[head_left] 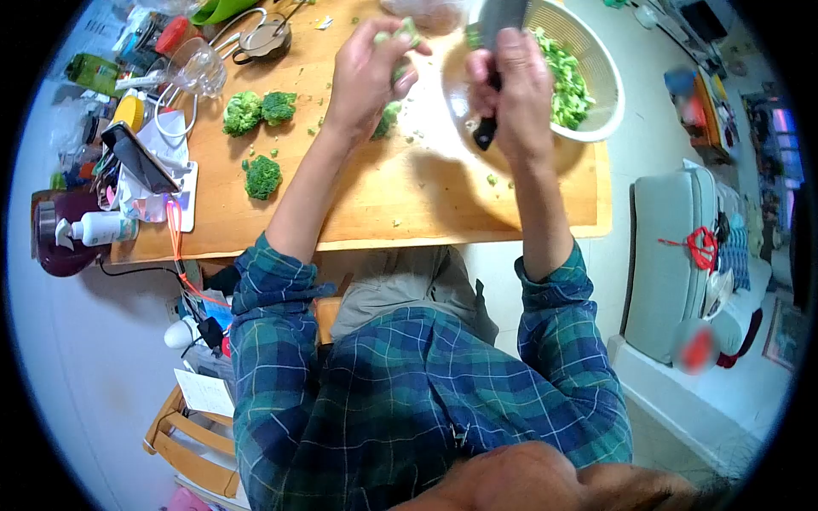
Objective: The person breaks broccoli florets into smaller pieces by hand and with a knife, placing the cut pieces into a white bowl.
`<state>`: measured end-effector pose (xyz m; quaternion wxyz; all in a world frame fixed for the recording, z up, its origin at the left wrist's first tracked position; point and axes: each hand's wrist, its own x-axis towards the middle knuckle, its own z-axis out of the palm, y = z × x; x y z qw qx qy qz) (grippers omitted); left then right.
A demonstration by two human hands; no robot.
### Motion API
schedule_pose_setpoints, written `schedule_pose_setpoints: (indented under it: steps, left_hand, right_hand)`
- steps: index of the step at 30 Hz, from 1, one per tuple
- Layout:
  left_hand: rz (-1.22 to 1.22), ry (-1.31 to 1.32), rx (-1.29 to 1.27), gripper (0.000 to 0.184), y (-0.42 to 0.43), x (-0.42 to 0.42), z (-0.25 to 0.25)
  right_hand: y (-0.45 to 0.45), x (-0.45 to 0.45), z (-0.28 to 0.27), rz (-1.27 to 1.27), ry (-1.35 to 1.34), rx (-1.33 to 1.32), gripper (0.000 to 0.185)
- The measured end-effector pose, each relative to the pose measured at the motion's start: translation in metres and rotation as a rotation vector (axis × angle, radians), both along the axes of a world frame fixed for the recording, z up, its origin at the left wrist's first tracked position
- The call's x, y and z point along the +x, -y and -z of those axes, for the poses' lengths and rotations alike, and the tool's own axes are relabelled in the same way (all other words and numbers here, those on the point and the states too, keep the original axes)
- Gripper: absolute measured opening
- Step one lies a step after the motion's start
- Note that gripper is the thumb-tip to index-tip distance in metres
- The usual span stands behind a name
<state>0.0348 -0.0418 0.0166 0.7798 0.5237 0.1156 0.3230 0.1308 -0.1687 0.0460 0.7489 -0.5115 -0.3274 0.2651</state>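
Observation:
My left hand is raised over the wooden table, its fingers closed around a pale green broccoli piece. In my right hand is a knife with a black handle, its wide blade pointing away from me. The knife is in front of a white colander with chopped green pieces in it. Beside my left wrist, another broccoli piece is partly hidden. Left of that arm lie broccoli florets on the table, among small crumbs.
Along the table's left side stand a glass, a dark cup, a propped phone and a white bottle. An orange cable hangs over the front edge. A clear bag lies at the far side.

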Motion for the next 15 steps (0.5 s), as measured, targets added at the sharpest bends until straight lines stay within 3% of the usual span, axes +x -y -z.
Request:
schedule_pose_setpoints:
  steps: [2,5,6,7,8,9,11,13,15]
  left_hand:
    - [0.132,-0.08,0.179,0.023,0.002,0.018,-0.034]
    - [0.021,-0.192,0.468,0.028,0.023,0.09,-0.059]
    - [0.114,-0.208,0.636,0.033,0.013,0.119,-0.058]
    - [-0.222,-0.033,1.108,0.038,0.015,0.156,-0.025]
    - [-0.372,-0.271,1.162,0.038,0.05,0.113,-0.059]
    - [-1.004,0.06,1.363,0.031,0.057,0.123,-0.035]
    - [-0.803,-0.052,1.362,0.028,0.076,0.072,-0.036]
    - [-0.434,-0.059,1.015,0.035,0.091,0.015,-0.016]
    - [-0.485,-0.202,1.142,0.034,0.079,-0.05,0.005]
  right_hand:
    - [0.023,0.019,-0.019,0.122,0.021,0.004,0.024]
    - [0.049,0.057,-0.04,0.218,0.189,-0.067,0.025]
    - [0.055,0.069,-0.043,0.173,0.137,-0.123,0.022]
    - [0.061,0.079,-0.044,0.123,0.086,-0.179,0.02]
    - [0.07,0.086,-0.039,0.191,0.151,-0.236,0.018]
    - [0.083,0.091,-0.033,0.193,0.139,-0.225,0.019]
    - [0.108,0.065,-0.038,0.17,0.206,-0.234,0.035]
    - [0.13,0.038,-0.033,0.208,0.273,-0.36,0.038]
    - [0.155,0.023,-0.016,0.074,0.354,-0.511,0.036]
